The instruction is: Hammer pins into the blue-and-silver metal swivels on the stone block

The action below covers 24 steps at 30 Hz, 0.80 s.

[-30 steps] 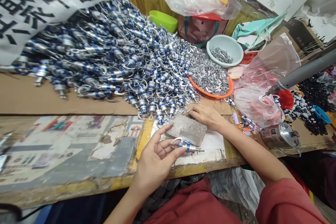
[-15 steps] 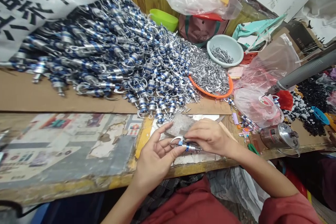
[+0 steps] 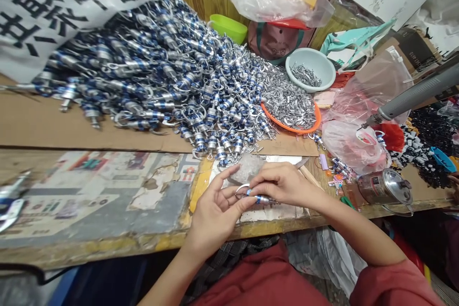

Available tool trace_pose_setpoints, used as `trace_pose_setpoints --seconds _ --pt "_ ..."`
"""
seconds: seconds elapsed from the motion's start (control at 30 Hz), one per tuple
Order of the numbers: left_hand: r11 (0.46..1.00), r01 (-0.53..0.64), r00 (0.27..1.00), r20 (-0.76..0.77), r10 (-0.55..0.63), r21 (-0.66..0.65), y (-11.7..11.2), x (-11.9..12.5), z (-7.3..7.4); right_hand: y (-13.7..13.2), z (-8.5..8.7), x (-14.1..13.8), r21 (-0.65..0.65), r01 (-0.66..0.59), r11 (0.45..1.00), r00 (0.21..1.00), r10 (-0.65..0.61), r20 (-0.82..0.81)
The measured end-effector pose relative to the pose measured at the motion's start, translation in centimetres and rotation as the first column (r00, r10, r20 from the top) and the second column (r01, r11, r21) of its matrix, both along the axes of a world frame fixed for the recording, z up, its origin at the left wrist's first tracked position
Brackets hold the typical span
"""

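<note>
A blue-and-silver metal keychain (image 3: 264, 199) with a pale curved clasp is held between both hands above the work spot. My left hand (image 3: 211, 210) grips it from the left, thumb along its near side and fingers curled behind the clasp. From the right, my right hand (image 3: 289, 184) pinches it near the base of the clasp, covering part of its body. Whether a small part is also between the right fingertips is hidden. Just behind the hands sits a clear, lumpy block (image 3: 250, 166).
A large heap of similar keychains (image 3: 143, 71) spreads across the cardboard. Beyond the hands are an orange tray (image 3: 311, 130) of small metal links and a pale blue bowl (image 3: 292, 81) of pins. An electric screwdriver (image 3: 412, 93) hangs at right, above a metal mug (image 3: 376, 189).
My right fingers have shifted left along the keychain, closer to the base of the clasp. My left hand keeps its hold. The camera view has swung slightly left.
</note>
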State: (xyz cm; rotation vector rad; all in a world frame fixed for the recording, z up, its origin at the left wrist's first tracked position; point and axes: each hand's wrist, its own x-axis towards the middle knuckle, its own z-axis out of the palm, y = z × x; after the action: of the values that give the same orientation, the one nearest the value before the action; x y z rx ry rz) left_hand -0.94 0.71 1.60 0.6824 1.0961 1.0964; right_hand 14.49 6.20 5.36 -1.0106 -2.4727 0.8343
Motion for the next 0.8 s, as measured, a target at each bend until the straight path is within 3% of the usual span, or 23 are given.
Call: trace_pose_setpoints --seconds 0.13,0.27,0.33,0.4,0.47,0.57,0.67,0.8 --pt "1.000 -0.003 1.000 0.009 0.003 0.003 0.0 0.1 0.2 0.0 -1.0 -1.0 0.055 0.046 0.997 0.999 -0.047 0.000" --pt "1.000 -0.022 1.000 0.011 0.022 -0.005 0.0 0.1 0.1 -1.0 -1.2 0.4 0.151 0.191 0.970 0.962 -0.154 -0.225" --pt "1.000 -0.024 1.000 -0.001 0.024 -0.005 -0.1 0.1 -0.1 -1.6 -0.8 2.6 0.153 0.365 0.918 0.903 -0.309 -0.299" --pt "0.999 -0.036 0.999 -0.022 0.036 0.000 -0.2 0.1 -0.4 -2.2 -0.4 5.1 0.154 0.544 0.825 0.823 -0.488 -0.289" --pt "0.999 -0.048 0.998 -0.037 0.049 0.009 -0.3 0.1 -0.6 -2.8 -0.2 7.0 0.168 0.612 0.772 0.787 -0.574 -0.226" --pt "0.999 -0.051 0.998 -0.032 0.051 0.020 -0.3 0.0 -0.7 -3.5 0.0 6.8 0.191 0.525 0.830 0.850 -0.497 -0.177" --pt "0.999 -0.045 0.999 -0.019 0.045 0.020 -0.3 0.0 -0.4 -3.2 0.4 3.3 0.205 0.332 0.921 0.942 -0.312 -0.122" --pt "0.999 -0.031 0.999 0.039 0.030 0.023 -0.1 0.1 0.0 -1.7 0.9 -1.2 0.191 0.072 0.979 0.977 -0.108 0.185"
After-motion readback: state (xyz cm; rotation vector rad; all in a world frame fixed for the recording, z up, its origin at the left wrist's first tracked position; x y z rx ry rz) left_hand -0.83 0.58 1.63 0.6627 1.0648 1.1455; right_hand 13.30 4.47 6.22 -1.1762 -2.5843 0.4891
